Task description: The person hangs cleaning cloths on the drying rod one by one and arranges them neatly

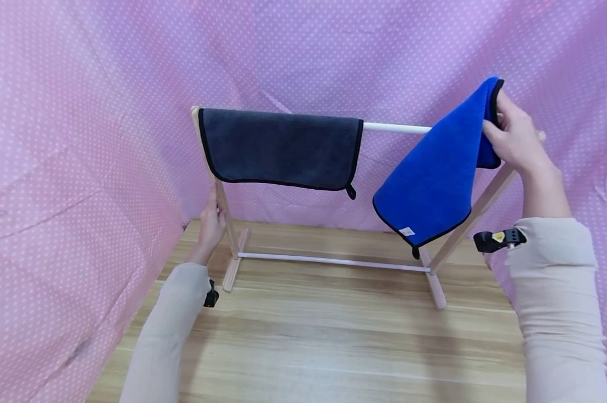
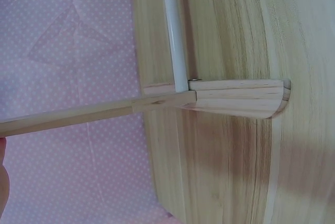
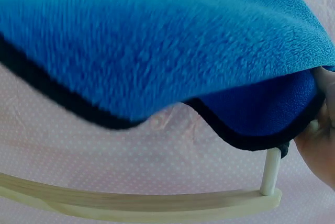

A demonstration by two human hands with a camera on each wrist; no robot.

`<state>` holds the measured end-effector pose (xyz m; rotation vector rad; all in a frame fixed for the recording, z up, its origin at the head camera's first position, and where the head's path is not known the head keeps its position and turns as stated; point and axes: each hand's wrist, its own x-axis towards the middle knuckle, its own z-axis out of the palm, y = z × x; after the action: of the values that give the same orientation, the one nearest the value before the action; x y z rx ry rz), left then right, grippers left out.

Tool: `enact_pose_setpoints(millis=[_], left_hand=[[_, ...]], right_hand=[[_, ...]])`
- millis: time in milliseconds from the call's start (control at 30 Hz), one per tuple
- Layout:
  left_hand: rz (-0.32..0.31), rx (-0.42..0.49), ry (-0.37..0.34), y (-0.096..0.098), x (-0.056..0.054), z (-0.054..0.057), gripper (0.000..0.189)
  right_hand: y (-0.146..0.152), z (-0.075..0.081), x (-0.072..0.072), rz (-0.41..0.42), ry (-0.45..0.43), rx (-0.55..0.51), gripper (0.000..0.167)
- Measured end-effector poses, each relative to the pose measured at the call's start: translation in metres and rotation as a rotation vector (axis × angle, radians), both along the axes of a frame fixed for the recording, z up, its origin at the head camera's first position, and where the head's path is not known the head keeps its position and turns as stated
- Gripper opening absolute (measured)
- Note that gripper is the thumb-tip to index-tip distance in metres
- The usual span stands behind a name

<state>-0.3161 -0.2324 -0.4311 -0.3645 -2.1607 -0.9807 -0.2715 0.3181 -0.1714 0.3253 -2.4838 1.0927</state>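
A wooden towel rack [image 1: 334,261] with white rods stands on the table. My left hand [image 1: 211,224] holds its left upright [image 2: 99,113] below the top rod; only a sliver of that hand shows in the left wrist view. Over the left part of the top rod hangs a dark grey towel [image 1: 283,148] with black edging and a small loop. At the right end, my right hand [image 1: 520,134] pinches a blue towel [image 1: 429,179] by its upper edge, raised above the rod. The blue towel slants down in front of the rod, its tagged corner lowest. In the right wrist view the blue towel [image 3: 157,46] covers much of the scene.
The wood-grain table [image 1: 303,336] extends under and in front of the rack. Pink dotted cloth [image 1: 82,140] surrounds the table at the back and sides. The rack's right foot [image 1: 437,291] points toward me.
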Motion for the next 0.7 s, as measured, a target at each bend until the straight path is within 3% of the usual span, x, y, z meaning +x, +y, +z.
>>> enact_pose_setpoints(millis=[333, 533, 700], left_hand=[[0.018, 0.006, -0.02, 0.0005, 0.0029, 0.0013, 0.066], [0.016, 0.003, 0.001, 0.0007, 0.0029, 0.0018, 0.066], [0.01, 0.006, 0.021, 0.0016, 0.0037, 0.0013, 0.068]], right_hand=[[0.0006, -0.0001, 0.0034, -0.009, 0.034, 0.024, 0.045], [-0.0007, -0.0002, 0.0034, 0.023, 0.047, -0.019, 0.045], [-0.0016, -0.0012, 0.0032, -0.009, 0.063, 0.01, 0.044]])
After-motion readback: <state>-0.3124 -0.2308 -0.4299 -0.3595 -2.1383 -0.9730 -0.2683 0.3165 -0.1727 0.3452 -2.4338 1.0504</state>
